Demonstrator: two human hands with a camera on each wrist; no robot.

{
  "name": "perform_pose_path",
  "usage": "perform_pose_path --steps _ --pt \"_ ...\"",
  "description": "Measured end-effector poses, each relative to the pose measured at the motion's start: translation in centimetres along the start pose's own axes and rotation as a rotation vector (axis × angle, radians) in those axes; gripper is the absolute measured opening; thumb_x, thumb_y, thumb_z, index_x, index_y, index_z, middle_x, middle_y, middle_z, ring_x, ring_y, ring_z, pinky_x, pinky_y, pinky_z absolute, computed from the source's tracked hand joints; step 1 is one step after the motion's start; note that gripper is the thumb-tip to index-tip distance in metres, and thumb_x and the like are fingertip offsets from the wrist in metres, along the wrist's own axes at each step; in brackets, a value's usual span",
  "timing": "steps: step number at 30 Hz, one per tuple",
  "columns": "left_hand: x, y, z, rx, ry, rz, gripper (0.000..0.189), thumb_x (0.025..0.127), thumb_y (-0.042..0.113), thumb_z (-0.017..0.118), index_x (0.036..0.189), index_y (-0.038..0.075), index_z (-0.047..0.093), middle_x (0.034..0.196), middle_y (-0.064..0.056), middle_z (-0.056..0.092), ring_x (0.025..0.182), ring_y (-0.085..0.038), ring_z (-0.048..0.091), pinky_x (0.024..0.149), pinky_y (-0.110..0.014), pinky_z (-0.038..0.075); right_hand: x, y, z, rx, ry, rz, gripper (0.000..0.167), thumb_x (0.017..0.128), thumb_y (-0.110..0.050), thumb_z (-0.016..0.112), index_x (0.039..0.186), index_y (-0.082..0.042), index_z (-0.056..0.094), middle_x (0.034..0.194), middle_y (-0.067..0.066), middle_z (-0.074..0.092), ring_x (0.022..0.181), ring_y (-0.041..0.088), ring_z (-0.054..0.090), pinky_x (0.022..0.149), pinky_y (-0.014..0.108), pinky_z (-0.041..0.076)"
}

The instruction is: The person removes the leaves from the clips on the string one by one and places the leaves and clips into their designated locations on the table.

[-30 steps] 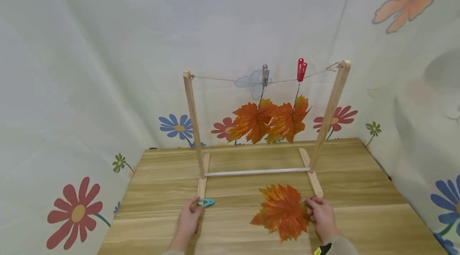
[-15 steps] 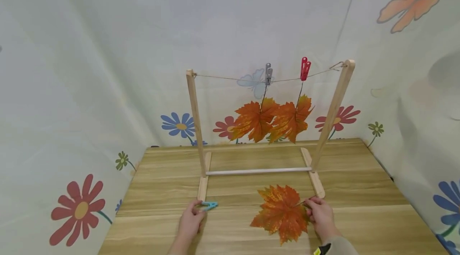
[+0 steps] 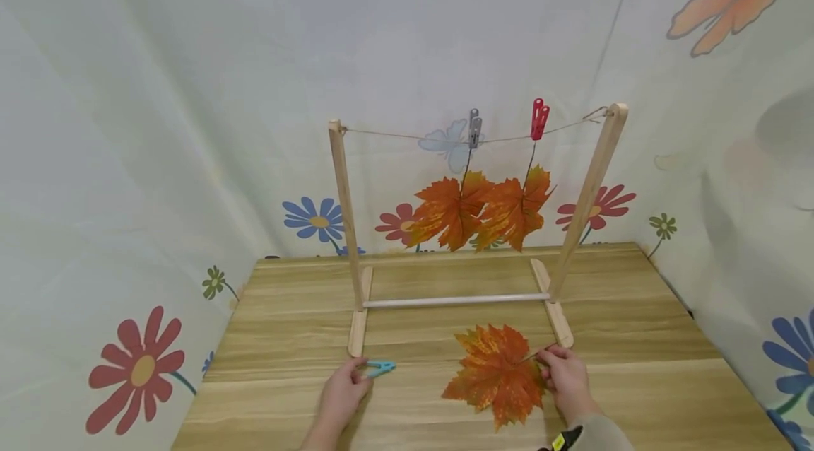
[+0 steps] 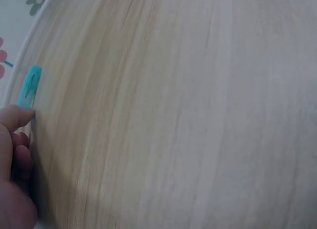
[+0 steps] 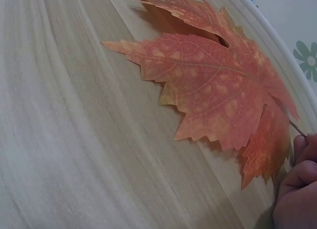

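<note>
My left hand pinches a turquoise clothespin by its handle end, low over the table in front of the rack's left foot. In the left wrist view the clothespin points away from the thumb and fingertips. With thumb and fingers my right hand pinches the stem of an orange-red maple leaf, which lies on the table to the hand's left. The right wrist view shows the leaf spread out, its stem running into the fingers.
Behind the hands stands a wooden rack with a string between its posts. A grey clothespin and a red clothespin hold two maple leaves on it by their stems. A white rod joins the rack's feet.
My left hand has shifted slightly to the right with the turquoise clothespin, which has turned a little in the fingers. My right hand and the leaf are nearly still.
</note>
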State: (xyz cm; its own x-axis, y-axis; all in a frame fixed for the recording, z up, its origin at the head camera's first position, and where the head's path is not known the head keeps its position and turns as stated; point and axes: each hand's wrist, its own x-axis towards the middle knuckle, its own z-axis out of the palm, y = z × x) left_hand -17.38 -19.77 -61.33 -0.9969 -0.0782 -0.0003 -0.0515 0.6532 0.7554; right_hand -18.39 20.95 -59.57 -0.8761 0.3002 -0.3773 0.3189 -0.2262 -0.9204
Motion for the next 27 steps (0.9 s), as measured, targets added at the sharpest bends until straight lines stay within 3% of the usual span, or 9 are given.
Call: perform_pose_path --steps 4,12,16,21,27 --pt "-0.04 0.17 0.17 0.046 0.007 0.013 0.042 0.076 0.012 0.072 0.116 0.006 0.063 0.068 0.005 0.049 0.053 -0.011 0.043 0.045 -0.025 0.036 0.01 0.11 0.05 -0.006 0.008 -0.012 0.031 0.089 -0.002 0.056 0.114 0.009 0.042 0.072 -0.003 0.062 0.049 0.004 0.048 0.042 0.016 0.036" --pt "-0.16 0.31 0.04 0.053 -0.019 -0.049 0.045 0.077 0.014 0.072 0.12 0.008 0.061 0.071 0.003 0.05 0.056 -0.013 0.044 0.047 -0.027 0.036 0.03 0.23 0.33 -0.019 0.031 -0.011 0.034 0.087 -0.002 0.057 0.115 0.01 0.043 0.071 -0.003 0.061 0.05 0.004 0.048 0.042 0.017 0.037" --pt "0.0 0.5 -0.01 0.046 -0.021 -0.056 0.047 0.077 0.015 0.072 0.122 0.008 0.059 0.071 0.003 0.05 0.057 -0.013 0.044 0.05 -0.027 0.036 0.01 0.02 0.39 -0.009 0.044 -0.01 0.035 0.088 -0.003 0.057 0.117 0.01 0.043 0.071 -0.005 0.061 0.05 0.004 0.048 0.042 0.017 0.037" --pt "-0.15 0.7 -0.17 0.025 -0.014 -0.02 0.047 0.077 0.014 0.072 0.122 0.005 0.059 0.07 0.004 0.05 0.058 -0.012 0.044 0.052 -0.027 0.036 -0.06 -0.08 0.37 0.007 0.059 -0.006 0.039 0.088 -0.003 0.057 0.121 0.01 0.04 0.072 -0.006 0.061 0.05 0.003 0.048 0.042 0.016 0.038" --pt "-0.13 0.94 -0.09 -0.016 -0.006 -0.054 0.046 0.078 0.014 0.073 0.121 0.006 0.06 0.071 0.003 0.05 0.057 -0.013 0.045 0.051 -0.026 0.037 -0.2 -0.02 0.19 0.007 0.071 -0.009 0.04 0.088 -0.003 0.058 0.121 0.009 0.039 0.071 -0.006 0.06 0.049 0.003 0.048 0.042 0.017 0.038"
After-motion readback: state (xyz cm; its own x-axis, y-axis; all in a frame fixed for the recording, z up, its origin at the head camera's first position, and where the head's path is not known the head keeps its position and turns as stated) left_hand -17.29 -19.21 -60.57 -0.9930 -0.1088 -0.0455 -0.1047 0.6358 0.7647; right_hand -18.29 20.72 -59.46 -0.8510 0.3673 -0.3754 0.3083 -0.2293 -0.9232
